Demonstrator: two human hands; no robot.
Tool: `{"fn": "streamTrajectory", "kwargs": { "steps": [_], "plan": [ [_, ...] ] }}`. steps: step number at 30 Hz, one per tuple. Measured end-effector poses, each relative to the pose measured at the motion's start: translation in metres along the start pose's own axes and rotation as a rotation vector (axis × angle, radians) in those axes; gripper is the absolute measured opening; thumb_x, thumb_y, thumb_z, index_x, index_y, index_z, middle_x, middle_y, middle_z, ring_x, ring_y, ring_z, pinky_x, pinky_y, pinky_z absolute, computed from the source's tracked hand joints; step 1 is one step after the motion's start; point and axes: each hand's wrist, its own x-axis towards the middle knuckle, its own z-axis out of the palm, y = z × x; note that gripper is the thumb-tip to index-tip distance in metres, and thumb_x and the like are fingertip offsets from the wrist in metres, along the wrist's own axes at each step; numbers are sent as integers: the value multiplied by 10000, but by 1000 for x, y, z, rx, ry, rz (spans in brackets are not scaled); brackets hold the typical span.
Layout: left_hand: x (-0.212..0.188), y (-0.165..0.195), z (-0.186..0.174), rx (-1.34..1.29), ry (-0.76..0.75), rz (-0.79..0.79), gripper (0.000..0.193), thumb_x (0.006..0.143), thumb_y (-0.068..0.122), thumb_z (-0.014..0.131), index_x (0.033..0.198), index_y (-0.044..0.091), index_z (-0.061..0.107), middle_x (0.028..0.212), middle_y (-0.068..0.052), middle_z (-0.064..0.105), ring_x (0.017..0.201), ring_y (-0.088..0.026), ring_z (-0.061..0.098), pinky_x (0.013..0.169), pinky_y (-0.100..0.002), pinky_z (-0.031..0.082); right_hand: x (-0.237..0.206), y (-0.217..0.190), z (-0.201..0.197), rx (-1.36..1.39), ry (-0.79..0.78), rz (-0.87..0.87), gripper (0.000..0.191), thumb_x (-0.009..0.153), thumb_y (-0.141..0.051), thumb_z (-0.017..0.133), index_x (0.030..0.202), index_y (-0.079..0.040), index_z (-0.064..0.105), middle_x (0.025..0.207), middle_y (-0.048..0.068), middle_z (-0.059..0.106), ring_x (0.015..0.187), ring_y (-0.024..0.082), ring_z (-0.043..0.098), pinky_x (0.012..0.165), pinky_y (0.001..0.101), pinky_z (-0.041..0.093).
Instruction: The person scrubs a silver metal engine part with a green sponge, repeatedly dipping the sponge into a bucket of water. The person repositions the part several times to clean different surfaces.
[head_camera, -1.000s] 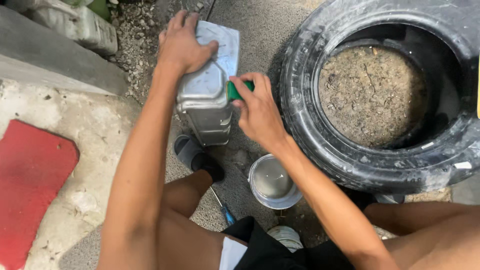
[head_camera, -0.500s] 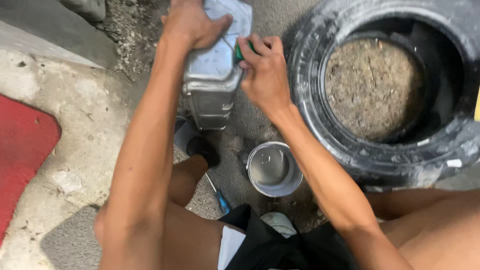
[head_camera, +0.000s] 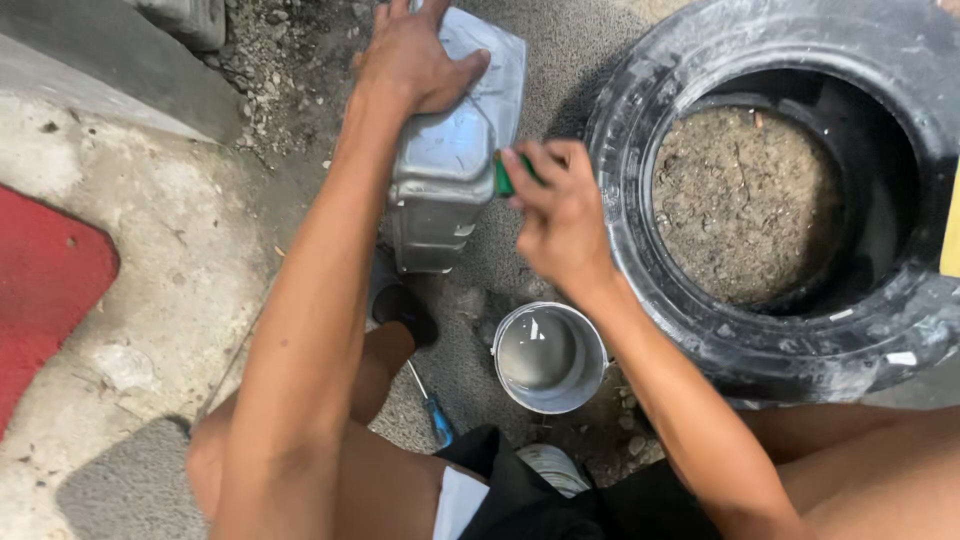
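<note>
My left hand (head_camera: 412, 58) lies flat on top of a silver metal tank-shaped part (head_camera: 450, 170) that stands on the ground, gripping its upper end. My right hand (head_camera: 560, 205) pinches a small green-handled tool (head_camera: 505, 175) against the part's right side; its tip is hidden by my fingers. Below the hands sits a small round tin of silver-grey paint (head_camera: 550, 357), open at the top.
A large black tyre (head_camera: 900, 330) filled with soil lies at the right. A blue-handled screwdriver (head_camera: 432, 408) lies on the ground by my left knee. A concrete kerb with a red patch (head_camera: 45, 290) runs along the left.
The view has shifted, so the part and hands sit higher in frame. My right hand has slid slightly down the part's side with the green tool.
</note>
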Motion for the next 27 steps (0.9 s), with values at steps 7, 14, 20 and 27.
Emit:
{"fn": "streamTrajectory", "kwargs": {
  "steps": [7, 14, 20, 27],
  "plan": [
    [8, -25, 23, -23, -152, -138, 545, 960, 488, 606, 1361, 119, 612, 1388, -252, 560, 1289, -462, 519, 1022, -577, 424, 59, 5, 6, -67, -84, -48, 472, 819, 101, 634, 1258, -32, 746, 1336, 175, 690, 1287, 406, 564, 1092, 497, 463],
    [12, -72, 50, -117, -144, -31, 383, 1027, 289, 473, 1214, 25, 677, 1281, -299, 630, 1182, -490, 583, 999, -531, 473, 23, 24, 9, -79, -222, -112, 470, 869, 118, 609, 1292, -43, 737, 1383, 124, 668, 1346, 375, 558, 1095, 490, 479],
    [19, -86, 45, -129, -24, 153, 347, 949, 191, 476, 1101, -53, 671, 1189, -344, 632, 1080, -538, 577, 906, -566, 462, 115, 33, 53, 27, -149, -169, 456, 829, 61, 657, 1268, -31, 739, 1304, 98, 700, 1208, 372, 581, 1035, 512, 488],
    [19, -91, 45, -212, -71, -83, 431, 981, 267, 386, 1111, -58, 638, 1165, -371, 605, 1112, -529, 557, 948, -554, 440, 65, 28, 16, 32, -253, -221, 422, 909, 24, 631, 1301, -97, 728, 1314, 66, 700, 1290, 313, 589, 1039, 415, 498]
  ]
}}
